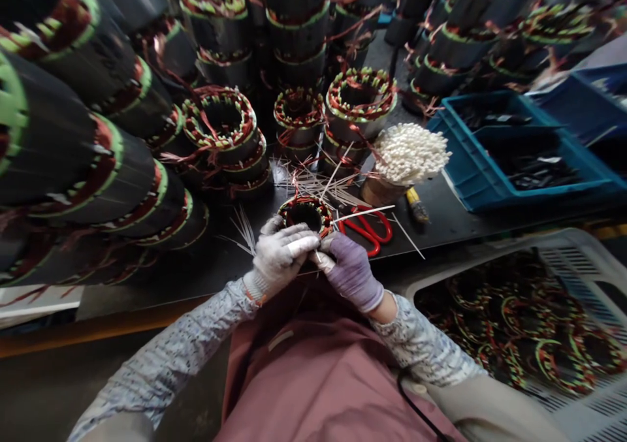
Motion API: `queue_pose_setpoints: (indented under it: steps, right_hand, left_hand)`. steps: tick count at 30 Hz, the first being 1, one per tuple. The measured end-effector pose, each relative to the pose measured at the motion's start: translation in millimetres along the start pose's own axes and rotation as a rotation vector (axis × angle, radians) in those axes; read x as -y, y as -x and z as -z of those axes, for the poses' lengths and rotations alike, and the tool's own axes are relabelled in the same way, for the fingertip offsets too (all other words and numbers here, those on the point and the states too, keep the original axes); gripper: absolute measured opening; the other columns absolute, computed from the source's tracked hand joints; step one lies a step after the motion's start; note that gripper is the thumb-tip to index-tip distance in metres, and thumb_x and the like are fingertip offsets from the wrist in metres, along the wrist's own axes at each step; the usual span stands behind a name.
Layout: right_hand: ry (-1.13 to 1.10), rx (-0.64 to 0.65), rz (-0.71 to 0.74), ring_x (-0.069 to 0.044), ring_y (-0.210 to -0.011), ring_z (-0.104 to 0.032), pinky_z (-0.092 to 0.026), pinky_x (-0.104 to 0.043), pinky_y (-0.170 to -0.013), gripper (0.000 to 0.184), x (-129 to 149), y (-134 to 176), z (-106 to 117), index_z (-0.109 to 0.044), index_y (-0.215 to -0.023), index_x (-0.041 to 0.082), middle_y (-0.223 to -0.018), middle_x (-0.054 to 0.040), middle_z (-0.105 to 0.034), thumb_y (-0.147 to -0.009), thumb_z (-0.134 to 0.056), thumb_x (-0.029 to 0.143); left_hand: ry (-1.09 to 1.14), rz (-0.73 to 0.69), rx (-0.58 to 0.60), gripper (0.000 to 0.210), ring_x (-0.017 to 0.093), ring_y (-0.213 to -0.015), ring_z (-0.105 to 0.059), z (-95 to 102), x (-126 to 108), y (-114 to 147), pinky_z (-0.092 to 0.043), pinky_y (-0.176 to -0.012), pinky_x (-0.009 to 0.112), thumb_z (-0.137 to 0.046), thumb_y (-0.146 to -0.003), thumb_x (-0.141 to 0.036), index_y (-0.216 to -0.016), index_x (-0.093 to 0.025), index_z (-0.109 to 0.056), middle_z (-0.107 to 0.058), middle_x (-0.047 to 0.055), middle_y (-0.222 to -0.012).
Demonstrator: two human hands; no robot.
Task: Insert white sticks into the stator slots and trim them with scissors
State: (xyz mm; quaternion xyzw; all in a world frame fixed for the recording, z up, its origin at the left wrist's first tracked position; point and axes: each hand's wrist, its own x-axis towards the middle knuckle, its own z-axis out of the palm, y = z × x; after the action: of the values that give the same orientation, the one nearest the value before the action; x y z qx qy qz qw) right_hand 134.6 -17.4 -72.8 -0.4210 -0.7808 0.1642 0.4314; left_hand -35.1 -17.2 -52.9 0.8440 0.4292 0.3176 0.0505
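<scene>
Left hand (279, 252) and right hand (353, 271) together, frame centre
Fingertips meet by a wound stator (324, 217); cannot tell what they pinch. Red scissors (376, 241) lie right of centre.

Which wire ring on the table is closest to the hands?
The small wire ring in front, left of the red handles. The left hand and right hand meet at its near edge; others are farther away.

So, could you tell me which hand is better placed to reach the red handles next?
Probably the right hand: the red handles lie just beyond it, while the left hand is farther away.
</scene>
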Motion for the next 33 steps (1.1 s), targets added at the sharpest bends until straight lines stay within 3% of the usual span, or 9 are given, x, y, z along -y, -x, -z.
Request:
queue_pose_setpoints:
  steps: [5, 9, 13, 19, 23, 25, 26, 31, 33]
  right_hand:
    - [0.317, 0.07, 0.196, -0.014, -0.055, -0.051, -0.032, -0.028, -0.051, 0.024, 4, -5, 15, -0.062, -0.076, 0.017, -0.065, -0.0054, -0.062, -0.092, -0.048, 0.028]
    - [0.116, 0.117, 0.352, -0.011, -0.05, -0.047, -0.029, -0.026, -0.047, 0.018, 16, 12, 50, -0.058, -0.067, 0.019, -0.058, -0.001, -0.058, -0.084, -0.054, 0.02]
    - [-0.424, 0.013, -0.165, -0.01, -0.051, -0.052, -0.036, -0.022, -0.045, 0.021, 26, 9, 54, -0.058, -0.07, 0.018, -0.068, -0.0024, -0.063, -0.087, -0.048, 0.025]
    - [-1.099, 0.077, -0.691, -0.005, -0.031, -0.024, -0.023, -0.02, -0.03, 0.036, 33, -74, 2, -0.035, -0.053, 0.022, -0.043, 0.0069, -0.034, -0.086, -0.038, 0.034]
    - [-0.912, -0.201, -0.538, -0.008, -0.046, -0.05, -0.043, -0.022, -0.042, 0.022, 22, -68, 26, -0.055, -0.07, 0.018, -0.07, -0.0003, -0.061, -0.085, -0.051, 0.034]
    - [-0.587, -0.495, -0.326, -0.012, -0.061, -0.06, -0.052, -0.027, -0.055, 0.021, 2, -42, 50, -0.059, -0.085, 0.02, -0.091, -0.0037, -0.065, -0.089, -0.047, 0.037]
    - [-0.373, -0.516, -0.281, -0.014, -0.069, -0.063, -0.053, -0.03, -0.061, 0.022, -9, -29, 60, -0.06, -0.088, 0.021, -0.094, -0.0052, -0.065, -0.09, -0.045, 0.036]
    - [0.566, 0.508, -0.355, -0.028, -0.098, -0.064, -0.05, -0.04, -0.085, 0.039, -51, -14, 61, -0.057, -0.121, 0.011, -0.106, -0.0181, -0.067, -0.083, -0.053, 0.021]
    - [0.701, 0.732, -0.377, -0.028, -0.098, -0.065, -0.05, -0.037, -0.081, 0.052, -51, -25, 54, -0.048, -0.133, 0.01, -0.109, -0.0193, -0.066, -0.081, -0.052, 0.018]
  left_hand:
    - [-0.016, 0.026, 0.044, 0.02, 0.017, -0.097, -0.069, 0.4, 0, 0, -0.033, -0.101, 0.043, -0.049, -0.09, -0.028, -0.096, -0.026, -0.068, -0.075, 0.0, -0.095]
    - [-0.03, 0.085, 0.055, 0.023, 0.015, -0.098, -0.068, 3.0, 0, -1, -0.037, -0.1, 0.038, -0.051, -0.091, -0.032, -0.108, -0.025, -0.065, -0.073, 0.003, -0.103]
    - [-0.102, -0.057, 0.128, 0.024, 0.016, -0.104, -0.065, 9.5, 7, -1, -0.04, -0.096, 0.037, -0.053, -0.09, -0.037, -0.109, -0.028, -0.065, -0.067, 0.005, -0.12]
    - [-0.187, -0.155, 0.283, 0.02, 0.016, -0.096, -0.067, 16.1, 14, -4, -0.041, -0.093, 0.037, -0.051, -0.091, -0.032, -0.098, -0.028, -0.069, -0.073, 0.002, -0.105]
    - [-0.165, -0.111, 0.254, 0.021, 0.017, -0.103, -0.064, 30.8, 3, -4, -0.041, -0.095, 0.037, -0.051, -0.09, -0.032, -0.1, -0.028, -0.068, -0.07, 0.002, -0.112]
    - [-0.219, -0.044, 0.198, 0.029, 0.021, -0.116, -0.057, 41.0, -4, -3, -0.037, -0.102, 0.042, -0.054, -0.088, -0.037, -0.113, -0.026, -0.064, -0.065, 0.006, -0.123]
    - [-0.264, -0.017, 0.184, 0.037, 0.024, -0.122, -0.053, 44.7, -6, -2, -0.035, -0.104, 0.045, -0.056, -0.087, -0.039, -0.12, -0.023, -0.06, -0.061, 0.008, -0.128]
    - [-0.439, -0.142, 0.183, 0.03, 0.029, -0.11, -0.058, 36.9, -3, -4, -0.044, -0.091, 0.047, -0.058, -0.086, -0.038, -0.105, -0.019, -0.068, -0.068, 0.01, -0.114]
    - [-0.468, -0.182, 0.173, 0.026, 0.027, -0.099, -0.062, 29.9, -2, -2, -0.048, -0.08, 0.042, -0.058, -0.086, -0.036, -0.099, -0.017, -0.07, -0.071, 0.009, -0.103]
